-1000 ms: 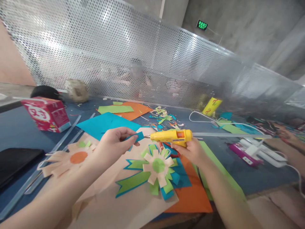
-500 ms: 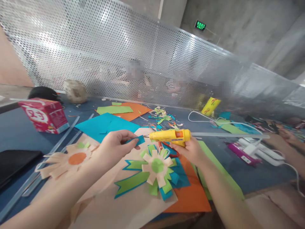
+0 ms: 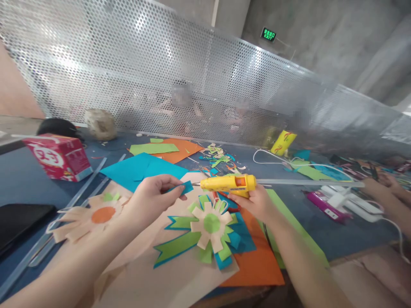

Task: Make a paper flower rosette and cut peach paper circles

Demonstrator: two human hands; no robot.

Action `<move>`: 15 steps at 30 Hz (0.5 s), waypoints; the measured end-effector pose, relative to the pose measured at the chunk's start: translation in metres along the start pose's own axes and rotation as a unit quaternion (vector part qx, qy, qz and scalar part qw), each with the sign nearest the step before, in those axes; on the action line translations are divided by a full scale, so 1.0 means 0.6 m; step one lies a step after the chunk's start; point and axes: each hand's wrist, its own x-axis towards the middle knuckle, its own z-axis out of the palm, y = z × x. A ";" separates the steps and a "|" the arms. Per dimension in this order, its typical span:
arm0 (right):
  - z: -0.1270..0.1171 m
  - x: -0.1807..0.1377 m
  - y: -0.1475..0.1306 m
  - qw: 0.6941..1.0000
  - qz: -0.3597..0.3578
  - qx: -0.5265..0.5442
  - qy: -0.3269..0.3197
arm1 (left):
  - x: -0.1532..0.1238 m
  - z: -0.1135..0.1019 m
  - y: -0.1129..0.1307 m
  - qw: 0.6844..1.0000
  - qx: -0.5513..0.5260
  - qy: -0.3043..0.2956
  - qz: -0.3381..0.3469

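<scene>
Between thumb and fingers, my left hand (image 3: 160, 194) pinches a small blue felt strip (image 3: 185, 187). My right hand (image 3: 257, 203) is wrapped round the handle of a yellow hot glue gun (image 3: 221, 183), whose nozzle points left at the strip's end; I cannot tell if they touch. A long clear glue stick (image 3: 298, 182) sticks out of the gun's back. Just below lies a layered felt flower (image 3: 212, 224) in beige, green and blue, with two forked green-and-blue tails (image 3: 176, 248). Red-handled scissors (image 3: 236, 208) are partly hidden behind the flower.
A beige flower with an orange centre (image 3: 103, 214) lies left, beside clear glue sticks (image 3: 83, 188), a red box (image 3: 58, 157) and a black tablet-like object (image 3: 22, 222). Felt scraps (image 3: 220, 156) lie behind. At right are a white power strip (image 3: 356, 203) with cables and another person's arm (image 3: 379, 194).
Almost nothing differs. Both hands, the blue strip and the glue gun hold nearly the same place, and the view has shifted very slightly.
</scene>
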 end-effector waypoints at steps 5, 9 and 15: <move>0.000 0.001 -0.008 1.000 0.018 0.005 -0.014 | 0.002 -0.003 0.002 1.000 -0.014 0.025 0.006; 0.000 0.002 -0.013 1.000 0.019 0.006 -0.014 | 0.002 -0.003 0.007 0.999 -0.039 0.035 -0.011; -0.003 0.001 -0.011 1.000 0.021 -0.007 -0.005 | 0.002 -0.003 0.008 0.999 -0.011 0.052 -0.001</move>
